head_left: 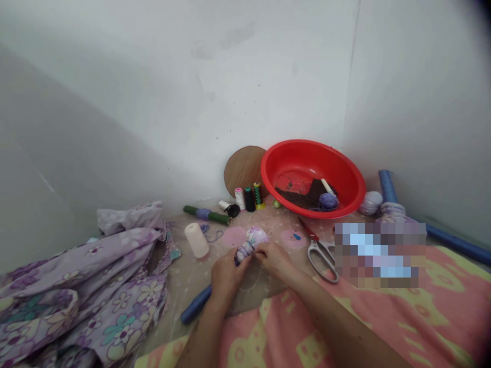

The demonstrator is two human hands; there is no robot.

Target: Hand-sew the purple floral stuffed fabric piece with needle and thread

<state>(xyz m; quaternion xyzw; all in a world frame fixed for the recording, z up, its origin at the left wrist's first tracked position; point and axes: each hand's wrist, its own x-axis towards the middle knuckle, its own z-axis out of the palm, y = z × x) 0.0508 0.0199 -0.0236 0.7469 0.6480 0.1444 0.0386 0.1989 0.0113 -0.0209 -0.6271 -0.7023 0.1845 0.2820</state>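
My left hand (225,276) is closed around the neck of a blue stick (196,305) topped with a rounded head of floral cloth (256,236). Purple and white yarn is wound round the neck below that head. The stick tilts, its lower end toward me on the left. At the right side of the neck, my right hand (276,259) pinches with its fingertips close to the yarn. Whatever lies between those fingertips is too small to make out.
Scissors (322,259) lie right of my hands. A red basin (307,207) holds purple yarn (328,201). Behind are thread spools (249,199) and a cardboard disc (243,171). On the left are a white thread cone (197,240), a green tube (215,216) and floral cloth (115,286).
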